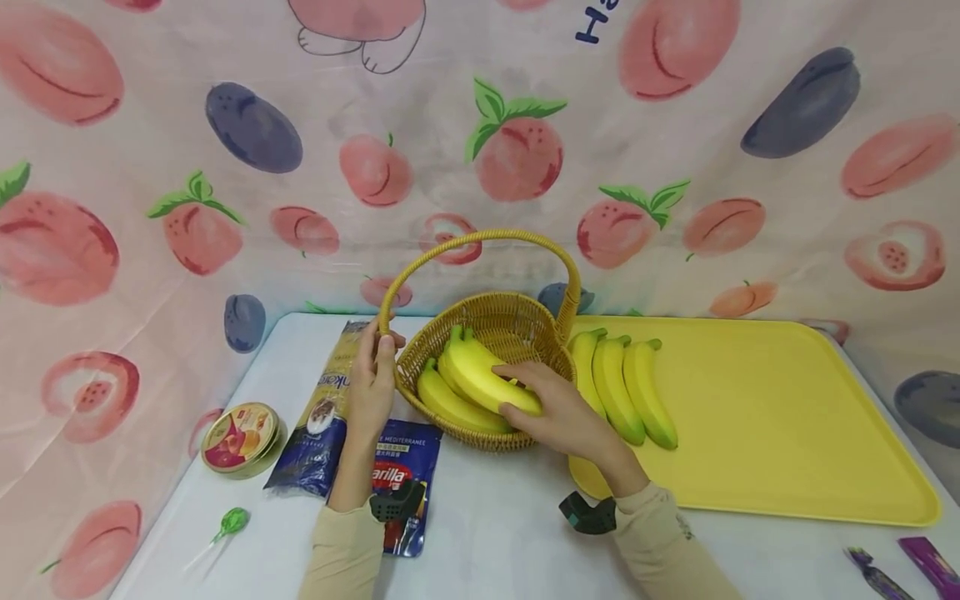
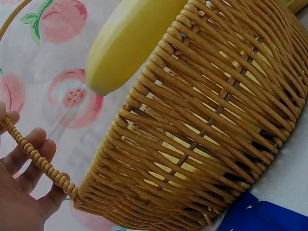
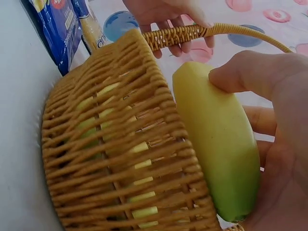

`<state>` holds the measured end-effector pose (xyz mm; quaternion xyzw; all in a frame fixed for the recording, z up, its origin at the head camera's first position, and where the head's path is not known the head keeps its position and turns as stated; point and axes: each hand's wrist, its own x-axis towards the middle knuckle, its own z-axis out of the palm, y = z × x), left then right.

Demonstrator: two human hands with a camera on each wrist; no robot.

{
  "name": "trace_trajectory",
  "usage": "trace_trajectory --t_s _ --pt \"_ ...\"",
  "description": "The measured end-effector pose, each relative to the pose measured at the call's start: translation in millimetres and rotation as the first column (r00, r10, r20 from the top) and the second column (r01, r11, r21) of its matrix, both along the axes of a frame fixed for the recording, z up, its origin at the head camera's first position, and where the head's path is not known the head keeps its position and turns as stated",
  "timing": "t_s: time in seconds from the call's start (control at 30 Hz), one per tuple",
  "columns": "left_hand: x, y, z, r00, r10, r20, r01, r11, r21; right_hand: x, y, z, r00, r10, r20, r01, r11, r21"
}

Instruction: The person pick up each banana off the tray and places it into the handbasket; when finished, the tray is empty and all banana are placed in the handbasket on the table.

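Note:
A woven basket (image 1: 491,440) with a tall arched handle (image 1: 491,236) stands in the middle of the table, tipped toward me. My left hand (image 1: 369,385) holds the handle low on its left side; in the left wrist view its fingers (image 2: 32,171) curl around the wrapped cane. A yellow banana (image 1: 487,379) with a green tip is gripped by my right hand (image 1: 558,410), thumb on one side and fingers on the other. That banana overlaps the basket's near rim, above another banana (image 1: 442,402) lying inside. More yellow shows through the weave in the right wrist view.
Right of the basket, three bananas (image 1: 626,387) lie on a yellow tray (image 1: 780,417). To the left are a pasta bag (image 1: 318,417), a blue pouch (image 1: 420,458), a round tin (image 1: 240,437) and a green lollipop (image 1: 234,521). Wrapped sweets (image 1: 877,575) lie front right.

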<state>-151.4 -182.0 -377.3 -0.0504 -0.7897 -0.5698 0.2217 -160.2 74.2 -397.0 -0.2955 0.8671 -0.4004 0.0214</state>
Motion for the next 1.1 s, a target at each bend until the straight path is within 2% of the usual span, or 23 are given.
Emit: trace_trajectory --t_s 0.37,0.7,1.1 --pt "0.8 -2.3 -6.3 1.0 -0.005 -0.013 0.005 1.0 0.025 -1.7 -20.4 -7.3 0.999 0.029 -0.014 -0.028 0.997 0.074" --pt "1.0 -1.8 -2.4 0.999 -0.018 -0.029 0.019 0.999 0.033 -3.2 -35.9 -9.4 0.996 0.066 0.052 -0.071 0.992 0.1" --pt "-0.1 -0.7 -1.6 1.0 -0.012 -0.018 0.012 1.0 0.004 -6.2 -46.3 -11.0 0.994 0.087 0.072 -0.097 0.984 0.148"
